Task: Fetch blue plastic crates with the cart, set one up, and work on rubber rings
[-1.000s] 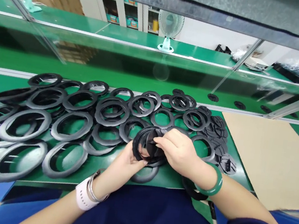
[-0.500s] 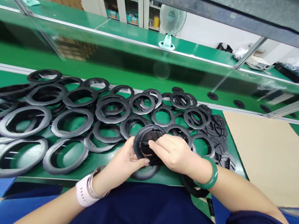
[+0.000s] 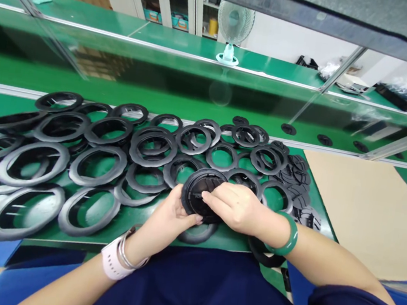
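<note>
My left hand grips a black plastic ring from its left and lower side, the thumb on the near rim. Inside the ring lies a dark slatted disc. My right hand is closed on the disc, its fingertips at a small raised part in the middle; the palm hides the ring's right side. Both hands are just above the bench's near edge. Another black ring lies partly under them.
Many black rings cover the green bench to the left and behind. Slatted black discs are heaped at right, beside a cardboard sheet. Several discs lie in a row on the green belt beyond. A fan stands farther back.
The disc has tilted flatter into the ring, and the light gap along its near edge has closed. My hands keep almost the same place and grip.
</note>
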`<act>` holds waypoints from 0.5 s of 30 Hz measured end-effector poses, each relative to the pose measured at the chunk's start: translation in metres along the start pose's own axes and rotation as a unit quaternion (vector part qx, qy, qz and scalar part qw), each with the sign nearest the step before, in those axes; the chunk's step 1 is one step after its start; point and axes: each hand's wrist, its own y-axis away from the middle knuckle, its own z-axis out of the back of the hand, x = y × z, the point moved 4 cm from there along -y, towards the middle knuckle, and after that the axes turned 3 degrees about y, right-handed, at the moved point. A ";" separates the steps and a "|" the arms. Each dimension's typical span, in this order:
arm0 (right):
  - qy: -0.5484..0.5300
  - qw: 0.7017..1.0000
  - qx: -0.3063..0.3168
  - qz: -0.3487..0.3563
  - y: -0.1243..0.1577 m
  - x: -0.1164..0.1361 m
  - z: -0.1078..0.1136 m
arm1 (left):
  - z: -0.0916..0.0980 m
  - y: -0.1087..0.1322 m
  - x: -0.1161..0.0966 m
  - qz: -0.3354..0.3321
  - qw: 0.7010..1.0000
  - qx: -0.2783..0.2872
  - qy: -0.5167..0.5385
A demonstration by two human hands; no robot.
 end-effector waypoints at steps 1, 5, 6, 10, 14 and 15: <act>-0.003 1.000 0.005 -0.004 -0.001 0.000 0.000 | 0.000 0.000 0.000 0.001 1.000 -0.001 -0.002; -0.015 1.000 0.018 -0.013 -0.003 0.000 -0.002 | -0.001 0.001 0.000 0.002 1.000 -0.003 -0.014; -0.018 0.999 0.025 -0.016 -0.002 0.000 -0.002 | -0.001 0.001 0.000 0.002 1.000 -0.003 -0.016; -0.034 0.997 0.064 -0.041 -0.001 -0.001 -0.005 | -0.001 0.004 -0.001 0.003 1.000 -0.003 -0.023; -0.047 0.994 0.079 -0.060 0.000 0.000 -0.005 | 0.000 0.005 -0.003 -0.004 0.999 0.001 -0.036; -0.049 0.994 0.079 -0.062 0.000 0.000 -0.006 | 0.000 0.005 -0.003 -0.006 0.999 0.002 -0.041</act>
